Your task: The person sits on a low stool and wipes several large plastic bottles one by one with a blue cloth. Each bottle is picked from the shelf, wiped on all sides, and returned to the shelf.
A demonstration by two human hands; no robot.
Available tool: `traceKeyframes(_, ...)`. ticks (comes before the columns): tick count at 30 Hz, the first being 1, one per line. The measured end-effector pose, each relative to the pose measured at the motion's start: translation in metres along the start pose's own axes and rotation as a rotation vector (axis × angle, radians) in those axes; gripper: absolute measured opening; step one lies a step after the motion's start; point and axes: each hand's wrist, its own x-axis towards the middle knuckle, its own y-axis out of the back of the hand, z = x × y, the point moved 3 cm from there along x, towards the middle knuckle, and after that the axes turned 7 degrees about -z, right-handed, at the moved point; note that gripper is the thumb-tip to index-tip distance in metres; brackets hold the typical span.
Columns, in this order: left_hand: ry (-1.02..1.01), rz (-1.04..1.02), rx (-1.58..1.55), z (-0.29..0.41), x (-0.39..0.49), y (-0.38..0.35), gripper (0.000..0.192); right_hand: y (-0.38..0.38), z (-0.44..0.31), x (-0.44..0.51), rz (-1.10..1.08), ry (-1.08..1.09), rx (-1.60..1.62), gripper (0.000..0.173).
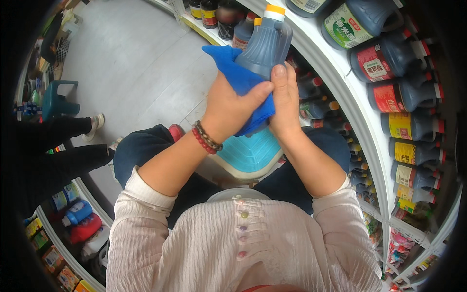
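A large plastic jug of dark liquid (263,47) with a yellow and white cap is between my two hands, tilted a little to the right. My left hand (230,104), with bead bracelets at the wrist, presses a blue cloth (248,78) around the jug's lower body. My right hand (286,96) grips the jug's other side, its thumb near the cloth's edge. Cloth and hands hide the jug's label and most of its base. Below them stands a stool or stand with a turquoise ribbed top (251,151).
White shelves (337,65) curve along the right with rows of similar jugs (375,64). More bottles (317,109) stand on a lower shelf. At the left are a green plastic stool (60,98), another person's legs (73,135) and a shelf of detergent bottles (78,211).
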Motion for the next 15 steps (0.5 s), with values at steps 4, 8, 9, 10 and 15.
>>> traceKeyframes(4, -0.064, 0.033, 0.283, 0.002, -0.004, 0.010, 0.086, -0.011, -0.006, 0.002, -0.007, -0.030, 0.115, 0.078)
traceKeyframes(8, -0.379, 0.095, 0.741, 0.014, -0.017, 0.007, 0.086, -0.012, -0.022, 0.008, -0.126, -0.081, 0.151, 0.064)
traceKeyframes(9, -0.388, 0.101, 0.743, 0.016, -0.019, 0.007, 0.091, -0.013, -0.025, 0.009, -0.159, -0.072, 0.149, 0.061)
traceKeyframes(10, -0.376, 0.097, 0.744, 0.016, -0.020, 0.006, 0.096, -0.014, -0.025, 0.011, -0.102, -0.090, 0.223, 0.052)
traceKeyframes(15, -0.099, -0.024, 0.216, 0.011, -0.014, 0.015, 0.094, -0.008, -0.037, 0.023, -0.081, 0.001, 0.466, 0.053)
